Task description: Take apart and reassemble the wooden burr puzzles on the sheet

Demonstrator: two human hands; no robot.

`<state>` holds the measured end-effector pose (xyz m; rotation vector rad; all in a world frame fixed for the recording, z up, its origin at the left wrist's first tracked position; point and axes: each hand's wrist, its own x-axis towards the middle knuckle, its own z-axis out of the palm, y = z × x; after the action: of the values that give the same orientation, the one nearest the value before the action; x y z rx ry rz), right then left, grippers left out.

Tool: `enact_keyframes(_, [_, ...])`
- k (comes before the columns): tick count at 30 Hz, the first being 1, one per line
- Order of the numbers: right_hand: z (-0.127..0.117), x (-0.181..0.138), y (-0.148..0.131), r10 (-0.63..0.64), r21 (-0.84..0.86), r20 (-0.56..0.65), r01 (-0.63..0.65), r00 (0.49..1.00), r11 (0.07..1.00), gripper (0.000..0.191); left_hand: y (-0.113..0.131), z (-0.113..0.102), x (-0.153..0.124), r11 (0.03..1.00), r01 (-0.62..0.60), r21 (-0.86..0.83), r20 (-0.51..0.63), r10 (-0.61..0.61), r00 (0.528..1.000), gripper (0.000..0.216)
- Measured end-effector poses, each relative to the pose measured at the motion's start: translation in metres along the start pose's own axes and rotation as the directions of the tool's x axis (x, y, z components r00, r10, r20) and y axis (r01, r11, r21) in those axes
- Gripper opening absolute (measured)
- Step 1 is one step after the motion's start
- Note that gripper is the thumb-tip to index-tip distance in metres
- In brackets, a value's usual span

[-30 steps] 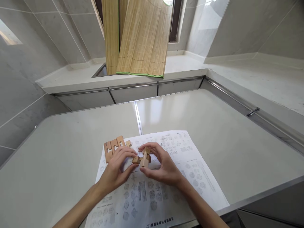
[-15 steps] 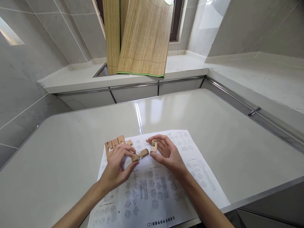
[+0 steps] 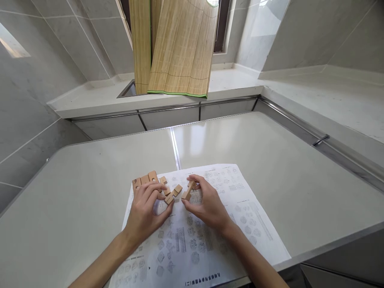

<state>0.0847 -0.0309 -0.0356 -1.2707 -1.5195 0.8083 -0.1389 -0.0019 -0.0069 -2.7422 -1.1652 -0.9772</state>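
Bench (image 3: 270,160) is carrying a printed sheet (image 3: 222,252).
Left hand (image 3: 145,205) and right hand (image 3: 207,205) are working over it, left partly covering slotted boards (image 3: 144,179); left grip is pinching a notched block (image 3: 170,198), right is pinching a second block (image 3: 186,195) just beside it, not touching.

My left fingers (image 3: 159,195) are pinching a slanting notched wooden bar (image 3: 169,199). My right fingers (image 3: 197,178) are gripping a second bar (image 3: 186,195), tilted nearby.

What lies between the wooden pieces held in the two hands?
In the head view, only the printed sheet shows in the gap between the left piece and the right piece.
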Motion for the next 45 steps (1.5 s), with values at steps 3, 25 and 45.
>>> enact_keyframes(3, [0.001, -0.001, 0.001, -0.057, -0.049, 0.039, 0.059, 0.998, 0.997, 0.062, -0.001, 0.001, -0.003, 1.0, -0.024, -0.004, 0.025, 0.025, 0.999, 0.019])
enact_keyframes(25, [0.003, -0.004, 0.007, -0.179, -0.155, 0.178, 0.207, 0.968, 0.966, 0.068, -0.008, 0.003, -0.009, 0.999, -0.048, 0.016, 0.135, 0.046, 0.99, 0.027])
enact_keyframes(45, [0.001, -0.005, 0.003, -0.213, -0.105, 0.278, 0.25, 0.937, 0.963, 0.066, -0.011, 0.007, -0.009, 0.999, 0.014, 0.041, 0.151, -0.02, 0.988, 0.032])
